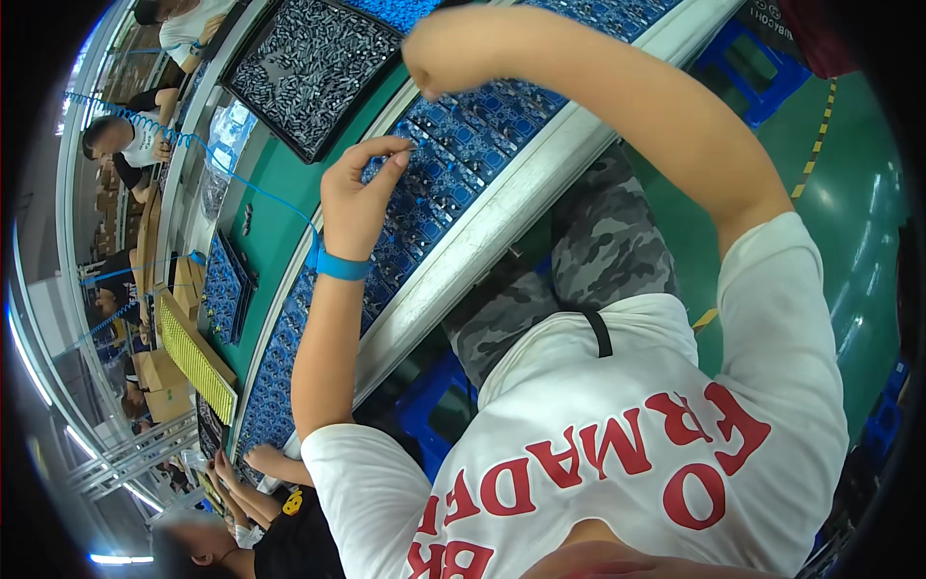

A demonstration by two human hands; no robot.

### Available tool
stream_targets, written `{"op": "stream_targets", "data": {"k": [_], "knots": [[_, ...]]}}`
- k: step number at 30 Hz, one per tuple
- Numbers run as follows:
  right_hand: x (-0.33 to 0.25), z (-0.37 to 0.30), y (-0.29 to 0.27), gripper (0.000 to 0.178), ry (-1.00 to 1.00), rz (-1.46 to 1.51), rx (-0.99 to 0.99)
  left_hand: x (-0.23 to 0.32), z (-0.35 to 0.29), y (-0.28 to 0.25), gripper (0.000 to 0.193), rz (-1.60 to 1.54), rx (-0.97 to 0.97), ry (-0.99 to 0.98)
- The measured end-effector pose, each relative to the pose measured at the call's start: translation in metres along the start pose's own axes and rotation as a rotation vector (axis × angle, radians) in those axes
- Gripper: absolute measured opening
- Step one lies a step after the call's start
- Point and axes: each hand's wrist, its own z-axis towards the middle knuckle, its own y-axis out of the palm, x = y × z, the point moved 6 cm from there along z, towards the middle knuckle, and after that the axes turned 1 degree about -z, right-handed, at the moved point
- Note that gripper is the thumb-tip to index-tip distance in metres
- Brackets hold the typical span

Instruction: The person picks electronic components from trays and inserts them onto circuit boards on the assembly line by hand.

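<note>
My left hand (359,198), with a blue wrist strap (343,267) and its coiled cord, is over the rows of blue circuit boards (463,145). Its thumb and forefinger pinch together at a tiny part too small to name, just above the boards. My right hand (453,50) is farther up the line, above the boards and beside the blue small parts (395,12) at the top. Its fingers curl inward and are blurred, so what they hold, if anything, is hidden.
A black tray (311,145) of small metallic cylindrical parts stands beyond the boards. A pale rail (482,217) runs along the near side. Stacked boards (224,289) and a yellow tray (198,352) are at left. A co-worker's hand (275,463) reaches in at lower left.
</note>
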Motion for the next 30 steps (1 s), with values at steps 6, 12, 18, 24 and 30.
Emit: {"op": "stream_targets", "data": {"k": [6,12,18,24,30], "knots": [[0.117,0.095,0.055,0.014,-0.019,0.231,0.523,0.036,0.006,0.033,0.013,0.185,-0.055,0.142],[0.111,0.081,0.045,0.015,0.223,0.568,0.664,0.038,-0.006,0.035,0.012,0.548,-0.063,0.317],[0.131,0.05,0.026,0.015,0.153,0.638,0.694,0.038,0.008,0.052,0.009,0.557,-0.07,0.378],[0.138,0.055,0.032,0.014,0.15,0.701,0.744,0.037,0.008,0.057,0.009,0.635,-0.08,0.442],[0.152,0.064,0.037,0.013,0.161,0.789,0.759,0.04,0.01,0.058,0.01,0.682,-0.075,0.484]]}}
